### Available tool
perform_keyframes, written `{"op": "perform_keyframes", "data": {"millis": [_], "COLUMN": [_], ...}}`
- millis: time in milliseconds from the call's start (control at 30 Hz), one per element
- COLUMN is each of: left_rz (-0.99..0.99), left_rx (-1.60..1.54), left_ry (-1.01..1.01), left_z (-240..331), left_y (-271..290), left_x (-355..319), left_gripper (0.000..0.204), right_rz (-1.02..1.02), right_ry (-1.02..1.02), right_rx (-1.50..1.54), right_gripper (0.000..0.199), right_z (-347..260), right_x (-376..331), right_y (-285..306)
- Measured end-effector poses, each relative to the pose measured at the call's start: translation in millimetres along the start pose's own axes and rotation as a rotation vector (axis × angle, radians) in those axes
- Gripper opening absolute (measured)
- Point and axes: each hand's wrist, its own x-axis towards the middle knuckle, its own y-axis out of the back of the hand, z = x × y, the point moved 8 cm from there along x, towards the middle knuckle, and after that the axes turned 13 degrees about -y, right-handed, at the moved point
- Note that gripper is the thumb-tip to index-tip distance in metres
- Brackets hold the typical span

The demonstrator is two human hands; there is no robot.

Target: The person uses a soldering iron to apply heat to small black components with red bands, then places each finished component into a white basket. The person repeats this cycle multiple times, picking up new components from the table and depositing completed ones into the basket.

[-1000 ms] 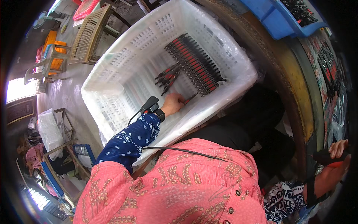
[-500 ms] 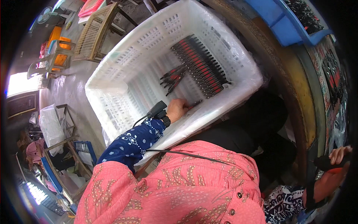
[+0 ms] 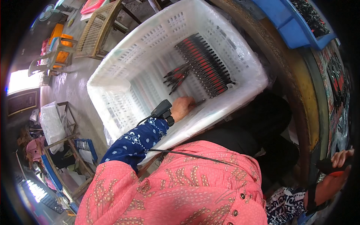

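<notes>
Inside a white plastic basket (image 3: 123, 56) lined with clear film, my left hand (image 3: 183, 108) is low by the near wall. Its fingers are closed on a slender black-and-red piece (image 3: 201, 102), of which only the dark end shows. Beyond it lies a neat row of similar black-and-red pieces (image 3: 204, 65), side by side along the right part of the basket floor. A loose little heap of them (image 3: 177, 77) lies left of the row. At the lower right edge my right hand (image 3: 332, 183) is closed around a black-and-red bundle (image 3: 324, 165), partly cut off.
A blue tray (image 3: 279, 17) of small dark pieces stands at the upper right. More black-and-red pieces (image 3: 337, 80) lie on the worktable beside its curved brown edge (image 3: 296, 75). A cable (image 3: 187, 154) crosses my shirt. On the left are a mesh rack (image 3: 95, 28) and a plastic chair (image 3: 56, 56).
My left hand has shifted slightly right and away from me, toward the row. Its fingers cover more of the piece, so less red shows. The view has moved a little.
</notes>
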Motion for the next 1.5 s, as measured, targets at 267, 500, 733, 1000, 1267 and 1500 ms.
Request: {"op": "perform_keyframes", "data": {"millis": [267,500,733,1000,1267,1500], "left_rz": [-0.002,-0.038,-0.030,0.049,-0.029,0.224], "left_rx": [0.007,-0.070,-0.010,-0.026,0.070,0.041], "left_ry": [0.037,0.125,0.088,0.091,0.036,0.075], "left_z": [-6,-17,-15,-12,-6,-24], "left_y": [-6,-12,-13,-16,-14,28], "left_x": [-4,-6,-6,-10,-4,3], "left_gripper": [0.015,0.013,0.014,0.016,0.017,0.011], "right_rz": [-0.099,-0.266,-0.260,-0.416,-0.343,0.084], "right_ry": [0.016,0.009,0.002,-0.002,0.046,0.094], "right_rx": [0.042,0.060,0.030,0.052,0.057,-0.092], "right_gripper": [0.039,0.035,0.030,0.026,0.031,0.037], "right_z": [-2,-14,-29,-28,-29,-24], "right_x": [1,-18,-36,-35,-38,-45], "right_y": [-7,-46,-79,-86,-82,-63]}}
